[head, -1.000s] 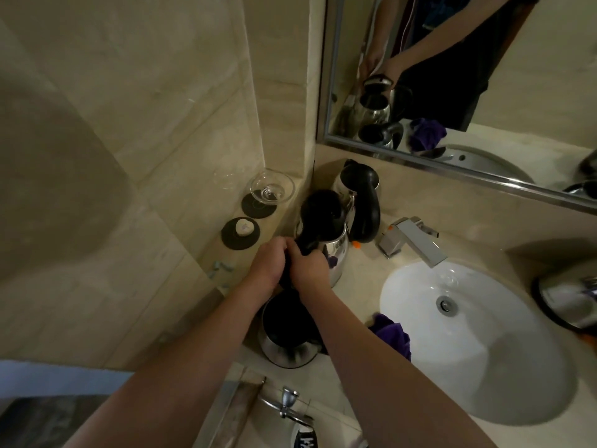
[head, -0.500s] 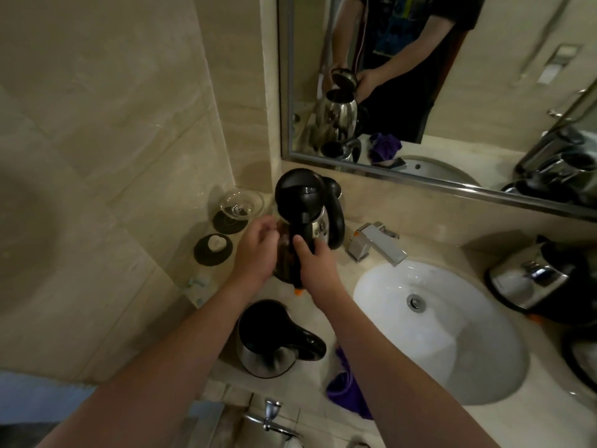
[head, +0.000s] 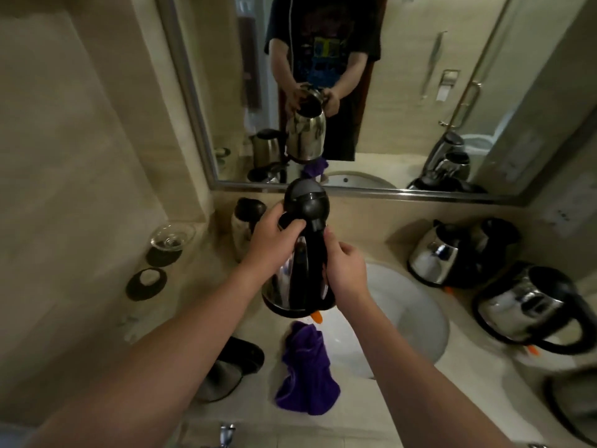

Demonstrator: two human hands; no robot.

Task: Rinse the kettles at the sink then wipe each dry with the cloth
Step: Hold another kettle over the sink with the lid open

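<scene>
Lifted clear of the counter since a second ago, the kettle [head: 298, 270] is now held mid-frame beside the sink [head: 420, 321]; its handle is gripped by the right hand [head: 347, 270], its open lid pinched by the left hand [head: 274, 236]. Rinsing seems next; the cloth [head: 305, 373] lies below.

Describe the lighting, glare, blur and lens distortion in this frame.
Head view: dim, warm light; bright glare streaks on the steel of the held kettle and the kettles at right; wide-angle bending bows the mirror frame and stretches both forearms; the left hand and right hand look slightly soft; the purple cloth stays readable.
</scene>
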